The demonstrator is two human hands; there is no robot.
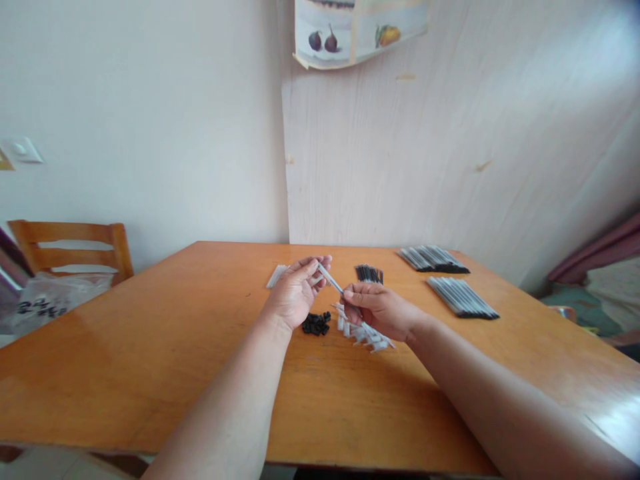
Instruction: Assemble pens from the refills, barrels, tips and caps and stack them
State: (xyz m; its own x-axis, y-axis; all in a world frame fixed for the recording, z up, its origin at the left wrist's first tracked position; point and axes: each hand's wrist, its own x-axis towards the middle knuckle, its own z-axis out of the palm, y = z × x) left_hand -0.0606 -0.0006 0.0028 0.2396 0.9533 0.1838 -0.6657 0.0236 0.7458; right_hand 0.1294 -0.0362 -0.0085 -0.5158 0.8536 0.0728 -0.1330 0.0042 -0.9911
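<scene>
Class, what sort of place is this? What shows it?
Probably a room in a home: a broad orange-brown wooden table, a slatted brown wooden chair and a pale paper fruit poster.

Table (pixel 140 353): smooth wood, kinda glossy, glare near right edge. Slim barrel (pixel 331 277) I'm holding: smooth plastic, far as I can tell. Little black pieces (pixel 316 324): plastic-looking too. Bag (pixel 55 300): crinkly see-through plastic. Fruit picture (pixel 350 30): paper.

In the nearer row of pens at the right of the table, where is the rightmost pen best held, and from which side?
I would pinch the rightmost pen around mid-barrel, coming from above and the right: it is long, slim and lies flat, and its neighbours lie only to its left.
</scene>
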